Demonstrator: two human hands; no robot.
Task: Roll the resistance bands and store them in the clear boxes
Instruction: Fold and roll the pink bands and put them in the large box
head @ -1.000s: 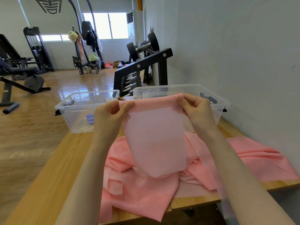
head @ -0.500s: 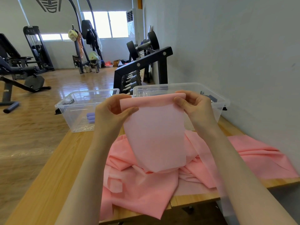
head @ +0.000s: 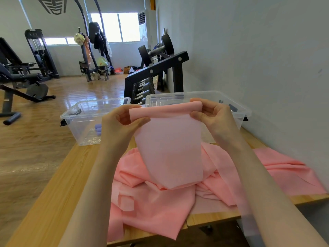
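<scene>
Above the table (head: 53, 193), my left hand (head: 119, 124) and right hand (head: 214, 117) pinch the band's (head: 169, 148) rolled top edge; uneven turning risks a skewed roll, or the slack snagging in the pile (head: 156, 211) below.

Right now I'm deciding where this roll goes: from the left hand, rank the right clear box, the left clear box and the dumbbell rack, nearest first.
1. Left clear box, just beyond the left hand.
2. Right clear box, across to the right.
3. Dumbbell rack, behind both boxes.
</scene>
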